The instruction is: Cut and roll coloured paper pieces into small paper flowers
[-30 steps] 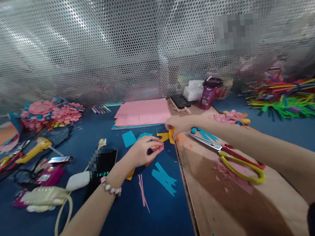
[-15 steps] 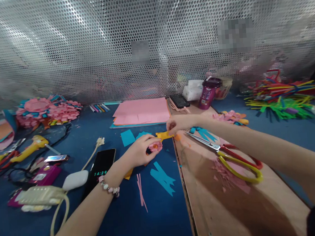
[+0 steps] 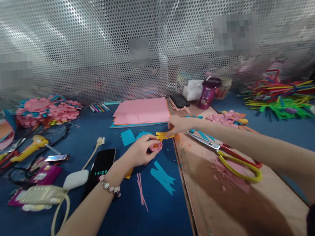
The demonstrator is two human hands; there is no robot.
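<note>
My left hand [image 3: 140, 150] is closed round a small pink paper flower [image 3: 156, 146] with an orange centre, held just above the blue mat [image 3: 120, 204]. My right hand [image 3: 178, 125] pinches the end of a fringed yellow paper strip [image 3: 163, 135] that lies flat on the mat beside the flower. A stack of pink paper sheets [image 3: 142, 112] lies behind both hands. Blue paper offcuts [image 3: 163, 177] and thin pink strips [image 3: 141, 190] lie in front of my left hand.
Red-and-yellow scissors [image 3: 228, 154] lie on the brown board [image 3: 235, 206] under my right forearm. A phone [image 3: 101, 168], a white mouse-like object [image 3: 75, 179] and a yellow glue gun [image 3: 30, 147] lie at the left. Finished pink flowers [image 3: 48, 110] sit far left, a purple cup [image 3: 208, 92] behind, coloured sticks [image 3: 281, 101] far right.
The yellow strip, held upright in my right hand a second ago, now lies flat on the mat. My right hand has shifted slightly right. My left hand keeps the flower in place.
</note>
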